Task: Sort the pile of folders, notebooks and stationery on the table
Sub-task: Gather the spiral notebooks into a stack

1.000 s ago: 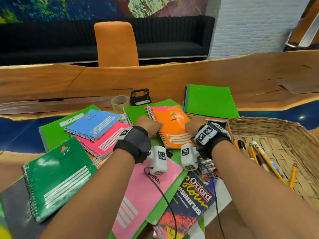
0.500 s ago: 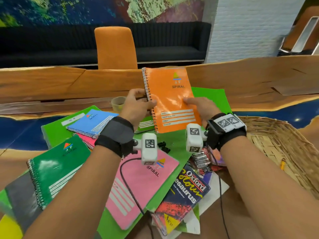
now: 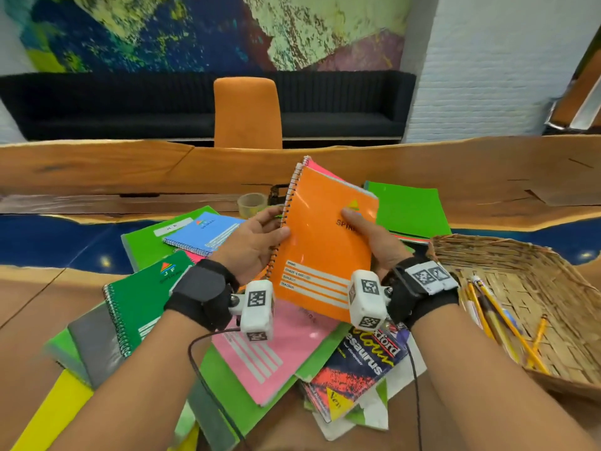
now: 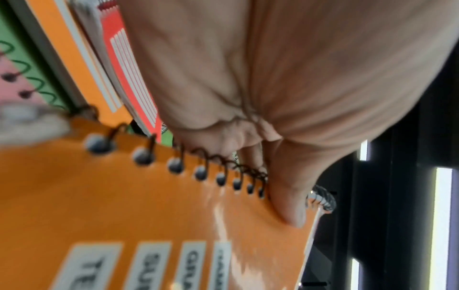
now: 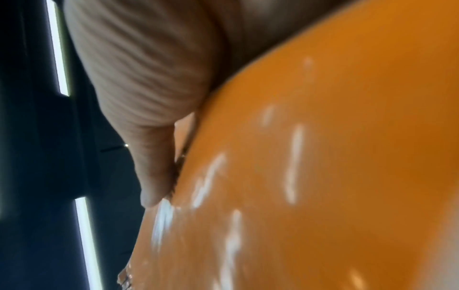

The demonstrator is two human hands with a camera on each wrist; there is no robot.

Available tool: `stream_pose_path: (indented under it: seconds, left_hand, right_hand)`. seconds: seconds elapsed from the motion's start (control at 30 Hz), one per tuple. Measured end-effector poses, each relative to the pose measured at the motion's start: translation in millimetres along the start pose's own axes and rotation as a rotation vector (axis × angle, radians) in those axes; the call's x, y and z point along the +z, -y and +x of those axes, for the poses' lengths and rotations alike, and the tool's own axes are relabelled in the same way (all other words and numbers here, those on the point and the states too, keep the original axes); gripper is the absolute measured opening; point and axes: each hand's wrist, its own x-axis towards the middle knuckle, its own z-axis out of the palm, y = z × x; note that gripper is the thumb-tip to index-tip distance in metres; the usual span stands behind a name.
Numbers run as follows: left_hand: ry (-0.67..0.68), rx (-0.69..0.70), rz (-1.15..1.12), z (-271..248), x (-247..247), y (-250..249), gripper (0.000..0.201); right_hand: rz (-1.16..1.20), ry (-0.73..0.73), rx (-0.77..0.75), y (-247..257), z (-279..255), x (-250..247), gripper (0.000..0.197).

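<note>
Orange spiral notebook (image 3: pixel 320 245) held tilted, upright above the scattered pile (image 3: pixel 260 359).

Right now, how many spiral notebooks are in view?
6: orange notebook and pink one behind it, both held up; blue, dark green and big pink on the pile; pink edge under blue. More may be hidden.

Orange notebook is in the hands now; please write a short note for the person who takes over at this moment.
Left hand grips the orange notebook at its spiral edge; right hand holds the other edge. A pink notebook shows behind it, both lifted above the pile.
Done: pencils lie in the wicker basket.
Left: green spiral notebook, blue notebook, thesaurus and folders remain mixed on the table.
</note>
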Motion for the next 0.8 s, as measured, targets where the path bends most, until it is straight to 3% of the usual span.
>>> stream_pose_path:
  seconds: [0.13,0.2,0.3,0.37,0.43,0.57,0.8]
  left_hand:
    - [-0.047,0.111,-0.019,3.3,-2.0,-8.1,0.037]
    - [-0.117,0.085,0.152,2.4,-6.6,-7.0,0.031]
    - [-0.210,-0.049,0.748,0.6,-18.7,-2.8,0.027]
    - [-0.162,-0.199,1.212,-3.2,-23.1,4.6,0.040]
    - [-0.122,-0.311,1.482,-8.6,-18.4,13.2,0.051]
    - [-0.116,-0.317,1.618,-11.0,-10.0,23.4,0.055]
    - [-0.150,-0.344,1.763,-6.2,-12.1,33.4,0.021]
  right_hand:
    - [0.153,0.077,-0.113,13.4,-4.2,5.9,0.030]
    - [0.087,0.031,-0.185,16.1,0.0,5.4,0.033]
    - [-0.089,-0.104,-0.295,10.5,11.0,3.8,0.024]
    - [-0.162,-0.176,-0.320,3.8,16.0,3.3,0.016]
    - [-0.195,-0.232,-0.328,-1.2,18.3,2.3,0.015]
    - [-0.223,-0.294,-0.314,-2.7,14.3,-1.7,0.016]
    - [-0.243,-0.303,-0.267,-2.0,3.7,-9.3,0.013]
